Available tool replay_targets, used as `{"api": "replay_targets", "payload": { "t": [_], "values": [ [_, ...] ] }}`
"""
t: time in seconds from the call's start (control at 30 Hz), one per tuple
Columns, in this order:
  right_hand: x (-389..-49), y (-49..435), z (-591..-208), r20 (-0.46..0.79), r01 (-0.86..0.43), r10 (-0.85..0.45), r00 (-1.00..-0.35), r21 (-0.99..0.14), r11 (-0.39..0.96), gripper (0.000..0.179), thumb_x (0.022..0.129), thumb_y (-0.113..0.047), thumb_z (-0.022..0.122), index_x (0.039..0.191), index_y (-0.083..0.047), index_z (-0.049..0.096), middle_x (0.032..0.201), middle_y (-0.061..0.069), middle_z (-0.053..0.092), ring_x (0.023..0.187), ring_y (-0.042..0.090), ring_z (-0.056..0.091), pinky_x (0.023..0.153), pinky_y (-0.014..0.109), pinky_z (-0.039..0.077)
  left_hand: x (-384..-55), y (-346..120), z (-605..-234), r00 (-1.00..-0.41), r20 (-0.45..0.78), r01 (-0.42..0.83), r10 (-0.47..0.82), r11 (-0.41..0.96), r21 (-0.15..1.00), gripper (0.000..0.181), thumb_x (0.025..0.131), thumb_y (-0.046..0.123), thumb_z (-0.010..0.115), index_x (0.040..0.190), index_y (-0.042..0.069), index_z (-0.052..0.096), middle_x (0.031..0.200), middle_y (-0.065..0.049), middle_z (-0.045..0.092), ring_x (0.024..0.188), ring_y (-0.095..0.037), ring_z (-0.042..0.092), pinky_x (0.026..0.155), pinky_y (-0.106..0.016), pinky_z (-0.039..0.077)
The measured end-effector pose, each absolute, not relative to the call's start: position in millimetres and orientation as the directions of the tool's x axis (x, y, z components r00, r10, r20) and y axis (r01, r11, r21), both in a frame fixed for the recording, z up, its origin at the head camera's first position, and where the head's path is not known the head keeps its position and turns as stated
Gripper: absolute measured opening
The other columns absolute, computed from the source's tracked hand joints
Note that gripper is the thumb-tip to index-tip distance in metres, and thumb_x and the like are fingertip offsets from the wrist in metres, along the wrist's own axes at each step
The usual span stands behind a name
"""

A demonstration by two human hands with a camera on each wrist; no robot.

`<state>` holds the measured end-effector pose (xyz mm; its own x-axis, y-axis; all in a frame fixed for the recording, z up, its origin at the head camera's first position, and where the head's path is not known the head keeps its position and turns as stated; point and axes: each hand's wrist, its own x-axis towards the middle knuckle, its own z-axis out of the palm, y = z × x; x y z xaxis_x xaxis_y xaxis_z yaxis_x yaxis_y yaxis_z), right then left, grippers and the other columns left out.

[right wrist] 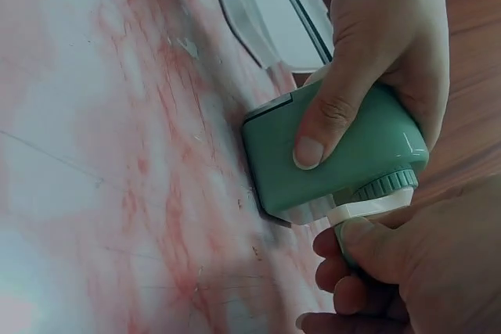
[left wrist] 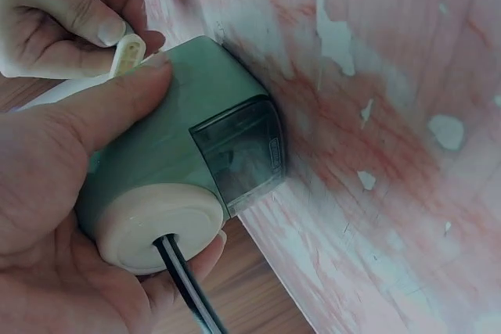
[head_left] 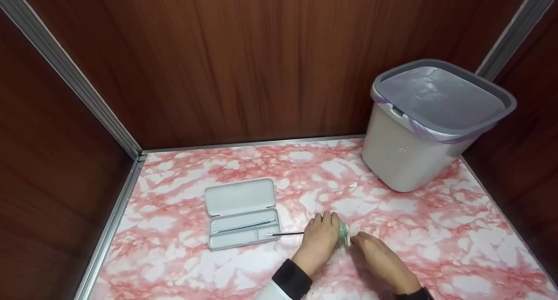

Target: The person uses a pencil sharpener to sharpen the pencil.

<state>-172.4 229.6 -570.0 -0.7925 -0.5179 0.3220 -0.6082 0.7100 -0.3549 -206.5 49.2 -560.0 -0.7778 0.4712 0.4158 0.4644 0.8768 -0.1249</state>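
Note:
My left hand [head_left: 320, 234] grips a green pencil sharpener [left wrist: 184, 107] on the table, thumb along one side and fingers around the other. The sharpener has a dark see-through shavings drawer [left wrist: 243, 154] and a pale round front. A dark pencil [left wrist: 188, 283] sticks out of the hole in that front; in the head view it reaches left to the pencil case. My right hand [head_left: 377, 254] pinches the knob of the sharpener's white crank [right wrist: 372, 206] between thumb and fingers. Much of the sharpener is hidden behind the left hand in the head view.
An open grey pencil case [head_left: 233, 236] lies to the left, its lid tipped back, with a blue pencil [head_left: 248, 226] inside. A grey bin [head_left: 401, 151] with a plastic liner stands at the back right. Wood-pattern walls [head_left: 244, 73] enclose the pink marbled table [head_left: 174, 195].

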Motion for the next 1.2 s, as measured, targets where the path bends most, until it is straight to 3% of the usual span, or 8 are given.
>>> {"api": "replay_targets", "payload": {
  "t": [0.13, 0.33, 0.53, 0.73, 1.0, 1.2],
  "values": [
    [-170.2, 228.6, -566.1, 0.311, -0.588, -0.5, -0.808, -0.365, 0.722, 0.025, 0.084, 0.015, 0.06, 0.098, -0.005, 0.066, 0.087, -0.003, 0.058, 0.077, 0.013, 0.059, 0.066, 0.03, 0.051, -205.9, 47.5, -557.3, -0.756, 0.455, 0.468, 0.47, 0.875, -0.126, 0.042, 0.073, 0.026, 0.08, 0.106, 0.009, 0.059, 0.09, -0.002, 0.054, 0.075, -0.016, 0.053, 0.059, -0.025, 0.045],
    [-165.3, 227.2, -565.4, 0.397, -0.606, -0.483, -0.78, -0.291, 0.74, 0.027, 0.077, 0.015, 0.067, 0.093, -0.007, 0.065, 0.084, -0.005, 0.055, 0.075, 0.008, 0.054, 0.064, 0.028, 0.048, -206.4, 48.6, -556.0, -0.752, 0.459, 0.472, 0.473, 0.872, -0.126, 0.039, 0.071, 0.025, 0.08, 0.1, 0.012, 0.057, 0.087, -0.001, 0.052, 0.074, -0.016, 0.052, 0.058, -0.025, 0.043],
    [-162.4, 228.0, -566.5, 0.506, -0.629, -0.464, -0.727, -0.22, 0.745, 0.028, 0.074, 0.012, 0.07, 0.095, -0.006, 0.064, 0.087, -0.005, 0.055, 0.078, 0.007, 0.053, 0.067, 0.027, 0.048, -205.0, 51.2, -555.7, -0.764, 0.427, 0.465, 0.485, 0.871, -0.157, 0.037, 0.077, 0.026, 0.076, 0.105, 0.01, 0.058, 0.089, -0.002, 0.053, 0.075, -0.017, 0.053, 0.059, -0.025, 0.044],
    [-164.6, 228.6, -563.0, 0.549, -0.647, -0.454, -0.702, -0.223, 0.729, 0.037, 0.07, 0.016, 0.069, 0.099, -0.006, 0.064, 0.092, -0.005, 0.056, 0.083, 0.008, 0.055, 0.073, 0.026, 0.048, -206.5, 51.4, -555.7, -0.772, 0.415, 0.458, 0.481, 0.874, -0.162, 0.03, 0.082, 0.021, 0.069, 0.107, 0.01, 0.058, 0.09, -0.003, 0.054, 0.076, -0.017, 0.054, 0.06, -0.026, 0.046],
    [-184.4, 225.1, -549.9, 0.57, -0.66, -0.429, -0.701, -0.29, 0.693, 0.026, 0.08, 0.014, 0.07, 0.097, -0.005, 0.066, 0.093, -0.002, 0.058, 0.081, 0.007, 0.057, 0.072, 0.021, 0.047, -207.5, 49.3, -557.5, -0.779, 0.395, 0.47, 0.487, 0.871, -0.144, 0.039, 0.079, 0.027, 0.074, 0.109, 0.01, 0.057, 0.092, -0.002, 0.055, 0.078, -0.017, 0.054, 0.062, -0.026, 0.046],
    [-203.1, 224.4, -544.2, 0.482, -0.573, -0.38, -0.789, -0.357, 0.738, 0.014, 0.09, 0.004, 0.065, 0.101, -0.005, 0.069, 0.091, -0.002, 0.058, 0.07, 0.004, 0.051, 0.059, 0.022, 0.046, -209.0, 46.7, -559.0, -0.757, 0.388, 0.508, 0.525, 0.847, -0.154, 0.037, 0.081, 0.025, 0.073, 0.112, 0.01, 0.057, 0.095, -0.002, 0.055, 0.079, -0.017, 0.055, 0.063, -0.026, 0.046]
  ]
}}
